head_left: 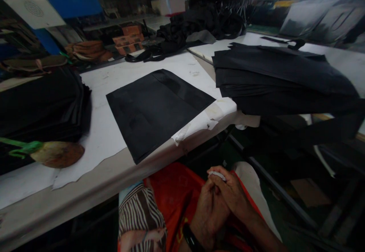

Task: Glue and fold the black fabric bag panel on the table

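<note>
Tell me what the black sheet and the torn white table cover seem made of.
The black sheet: perhaps coated fabric or synthetic leather, smooth, judging by its faint sheen. The white table cover: probably paper, dull, given its ragged torn edge.

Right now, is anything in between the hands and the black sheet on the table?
Just the table's front edge; the left hand and right hand are on its near side. Nothing visible covers the black sheet.

Left hand (211, 206) and right hand (233, 192) meet low, apparently loosely clasped.
</note>
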### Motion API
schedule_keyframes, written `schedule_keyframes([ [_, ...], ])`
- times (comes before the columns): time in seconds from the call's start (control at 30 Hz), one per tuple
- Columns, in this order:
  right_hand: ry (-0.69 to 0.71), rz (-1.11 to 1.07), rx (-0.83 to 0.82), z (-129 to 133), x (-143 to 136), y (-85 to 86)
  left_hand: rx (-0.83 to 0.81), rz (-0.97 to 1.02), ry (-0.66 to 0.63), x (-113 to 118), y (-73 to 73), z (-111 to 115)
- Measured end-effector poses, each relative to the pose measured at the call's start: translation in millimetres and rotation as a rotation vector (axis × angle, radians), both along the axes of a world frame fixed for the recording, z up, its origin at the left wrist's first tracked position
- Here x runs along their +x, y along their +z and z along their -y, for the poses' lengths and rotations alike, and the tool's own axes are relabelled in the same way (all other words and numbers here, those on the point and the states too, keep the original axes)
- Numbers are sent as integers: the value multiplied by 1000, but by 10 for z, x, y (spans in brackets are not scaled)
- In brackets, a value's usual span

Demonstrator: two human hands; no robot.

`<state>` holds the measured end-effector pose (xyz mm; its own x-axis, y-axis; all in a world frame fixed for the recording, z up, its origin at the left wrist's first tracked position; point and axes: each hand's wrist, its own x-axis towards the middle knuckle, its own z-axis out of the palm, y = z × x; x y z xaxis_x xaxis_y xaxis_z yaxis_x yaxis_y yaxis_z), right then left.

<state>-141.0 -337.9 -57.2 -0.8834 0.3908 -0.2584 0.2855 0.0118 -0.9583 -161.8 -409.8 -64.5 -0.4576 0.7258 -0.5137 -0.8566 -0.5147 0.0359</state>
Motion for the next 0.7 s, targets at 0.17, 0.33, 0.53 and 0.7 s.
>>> schedule_keyframes([
  [0.17,-50,14,-95,-41,-30,-59,118,99,40,-14,42,-3],
  [0.33,18,47,-176,-164,-6,65,126,60,-104,-47,73,86],
  [0.53,246,51,101,-290,20,183,113,-30,-132,-72,69,123],
  [0.7,279,65,101,-300,-4,140,58,-41,-189,-71,70,111],
])
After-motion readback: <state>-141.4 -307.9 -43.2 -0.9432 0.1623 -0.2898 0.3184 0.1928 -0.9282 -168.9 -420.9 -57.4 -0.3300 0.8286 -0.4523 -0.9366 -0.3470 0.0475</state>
